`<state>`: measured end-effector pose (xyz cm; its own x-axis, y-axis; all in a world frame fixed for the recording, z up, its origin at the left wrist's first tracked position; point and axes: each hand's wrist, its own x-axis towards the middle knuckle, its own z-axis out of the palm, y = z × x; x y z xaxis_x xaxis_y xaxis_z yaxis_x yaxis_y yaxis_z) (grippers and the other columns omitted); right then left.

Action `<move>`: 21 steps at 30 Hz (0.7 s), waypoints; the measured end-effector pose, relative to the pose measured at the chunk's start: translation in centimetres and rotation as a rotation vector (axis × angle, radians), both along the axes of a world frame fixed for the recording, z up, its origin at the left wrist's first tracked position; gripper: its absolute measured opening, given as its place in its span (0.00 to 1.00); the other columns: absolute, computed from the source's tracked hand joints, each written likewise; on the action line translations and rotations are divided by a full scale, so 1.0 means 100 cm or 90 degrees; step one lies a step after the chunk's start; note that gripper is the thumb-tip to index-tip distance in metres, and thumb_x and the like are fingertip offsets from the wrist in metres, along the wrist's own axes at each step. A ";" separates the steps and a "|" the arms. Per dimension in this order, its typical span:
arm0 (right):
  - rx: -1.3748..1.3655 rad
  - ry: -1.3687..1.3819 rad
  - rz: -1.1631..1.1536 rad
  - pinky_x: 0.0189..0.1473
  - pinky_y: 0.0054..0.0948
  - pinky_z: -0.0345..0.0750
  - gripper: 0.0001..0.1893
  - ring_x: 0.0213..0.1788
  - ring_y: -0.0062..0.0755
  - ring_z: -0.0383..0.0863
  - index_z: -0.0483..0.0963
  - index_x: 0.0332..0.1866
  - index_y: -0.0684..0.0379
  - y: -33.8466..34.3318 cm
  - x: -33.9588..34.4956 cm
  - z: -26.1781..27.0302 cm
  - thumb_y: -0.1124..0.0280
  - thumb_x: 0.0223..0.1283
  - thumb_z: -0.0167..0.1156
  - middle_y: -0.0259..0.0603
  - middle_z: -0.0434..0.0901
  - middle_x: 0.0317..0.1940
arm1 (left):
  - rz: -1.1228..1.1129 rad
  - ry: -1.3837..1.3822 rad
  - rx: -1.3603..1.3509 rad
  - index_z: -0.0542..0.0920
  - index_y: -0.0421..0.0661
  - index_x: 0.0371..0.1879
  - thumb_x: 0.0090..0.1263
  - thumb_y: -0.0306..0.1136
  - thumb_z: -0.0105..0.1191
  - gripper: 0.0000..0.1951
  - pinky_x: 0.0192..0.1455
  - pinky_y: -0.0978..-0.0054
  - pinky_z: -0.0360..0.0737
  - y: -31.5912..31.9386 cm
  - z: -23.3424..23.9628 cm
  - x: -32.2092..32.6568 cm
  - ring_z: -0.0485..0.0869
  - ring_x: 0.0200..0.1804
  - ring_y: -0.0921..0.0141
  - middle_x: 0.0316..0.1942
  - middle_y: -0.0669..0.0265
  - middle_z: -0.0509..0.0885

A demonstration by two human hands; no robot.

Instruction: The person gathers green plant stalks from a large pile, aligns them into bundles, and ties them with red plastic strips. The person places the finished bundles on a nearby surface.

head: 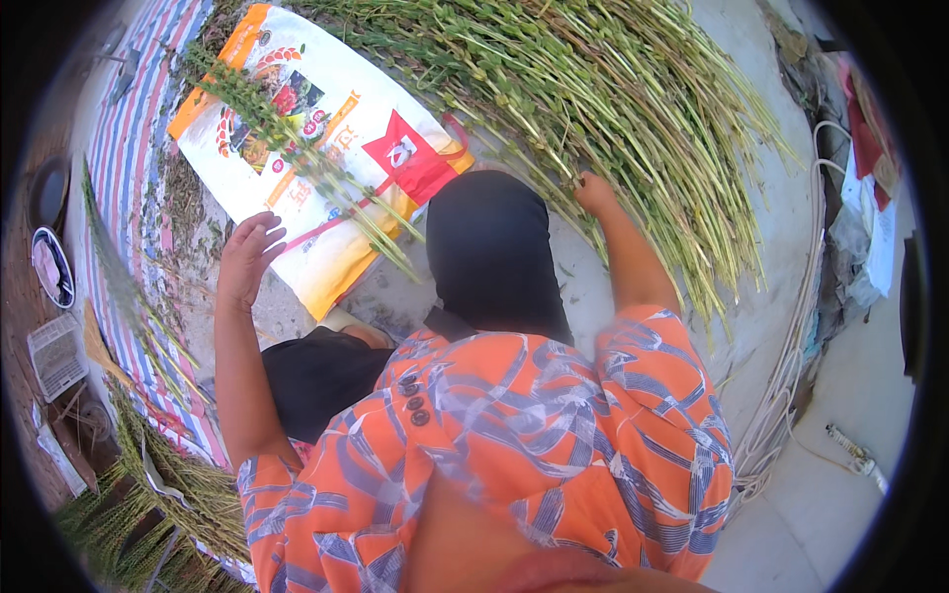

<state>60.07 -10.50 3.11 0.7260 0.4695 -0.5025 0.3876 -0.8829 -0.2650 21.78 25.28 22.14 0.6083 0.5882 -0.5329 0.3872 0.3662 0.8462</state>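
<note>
My left hand (252, 248) is raised with its fingers apart, holding nothing, near the lower left edge of a printed white and orange sack (415, 100). Several leafy green plant stalks (296, 152) lie across the sack, their bare ends past its lower edge. My right hand (595, 194) is closed on a plant stalk at the near edge of a large heap of cut stalks (593, 96). To the left of my left hand, some blurred stalks (133, 296) lie over a striped sheet.
The striped woven plastic sheet (122, 167) runs down the left, with loose leaf debris beside it. More stalks (185, 489) are at the lower left. A bowl (53, 267) stands at the far left. Coiled pale cable (786, 385) and plastic bags (864, 237) lie to the right.
</note>
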 end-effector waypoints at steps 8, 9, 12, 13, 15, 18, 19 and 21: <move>0.249 0.148 -0.082 0.26 0.32 0.70 0.12 0.21 0.37 0.74 0.67 0.35 0.63 0.002 -0.012 0.065 0.70 0.44 0.49 0.45 0.74 0.21 | -0.067 -0.038 -0.010 0.68 0.40 0.45 0.62 0.34 0.43 0.15 0.48 0.72 0.71 -0.024 0.000 0.014 0.73 0.46 0.68 0.43 0.61 0.72; 0.293 0.162 -0.110 0.28 0.34 0.70 0.13 0.21 0.43 0.74 0.68 0.36 0.63 0.005 -0.011 0.086 0.68 0.44 0.50 0.48 0.75 0.22 | -0.075 -0.045 -0.013 0.68 0.40 0.45 0.61 0.33 0.43 0.15 0.47 0.73 0.71 -0.029 0.001 0.020 0.73 0.45 0.69 0.43 0.61 0.72; 0.163 -0.076 0.122 0.36 0.37 0.70 0.15 0.34 0.46 0.75 0.68 0.41 0.59 0.018 0.001 0.130 0.65 0.48 0.50 0.49 0.75 0.30 | -0.114 -0.047 -0.012 0.70 0.41 0.43 0.58 0.32 0.45 0.15 0.44 0.76 0.71 -0.042 0.006 0.030 0.73 0.42 0.72 0.41 0.63 0.73; 0.134 -0.153 0.193 0.38 0.38 0.70 0.15 0.37 0.46 0.74 0.68 0.42 0.58 0.028 -0.001 0.153 0.64 0.49 0.50 0.49 0.75 0.32 | -0.125 -0.039 -0.004 0.70 0.41 0.44 0.58 0.33 0.45 0.15 0.44 0.76 0.71 -0.045 0.006 0.030 0.73 0.42 0.72 0.41 0.64 0.73; 0.004 -0.209 0.207 0.40 0.39 0.70 0.14 0.38 0.45 0.74 0.69 0.43 0.54 0.047 -0.003 0.201 0.64 0.50 0.47 0.48 0.75 0.35 | -0.157 -0.030 0.011 0.70 0.41 0.44 0.58 0.33 0.45 0.15 0.45 0.76 0.71 -0.049 0.006 0.032 0.73 0.42 0.72 0.40 0.64 0.74; -0.015 -0.308 0.278 0.40 0.38 0.71 0.14 0.39 0.42 0.74 0.69 0.44 0.50 0.067 0.012 0.255 0.64 0.53 0.44 0.43 0.76 0.35 | -0.172 -0.043 0.007 0.69 0.42 0.43 0.58 0.34 0.44 0.15 0.47 0.76 0.70 -0.049 0.005 0.033 0.73 0.44 0.72 0.41 0.64 0.73; -0.065 -0.337 0.313 0.40 0.37 0.71 0.13 0.39 0.41 0.74 0.70 0.44 0.50 0.084 0.011 0.281 0.64 0.53 0.44 0.42 0.76 0.36 | -0.163 -0.048 0.001 0.69 0.42 0.43 0.58 0.34 0.45 0.15 0.47 0.76 0.71 -0.050 0.006 0.033 0.73 0.43 0.73 0.41 0.65 0.73; -0.090 -0.432 0.386 0.37 0.38 0.72 0.12 0.37 0.40 0.75 0.70 0.42 0.50 0.109 0.012 0.323 0.67 0.53 0.44 0.41 0.76 0.33 | -0.150 -0.060 -0.013 0.69 0.43 0.43 0.57 0.34 0.45 0.15 0.47 0.77 0.71 -0.051 0.010 0.033 0.74 0.43 0.73 0.40 0.65 0.73</move>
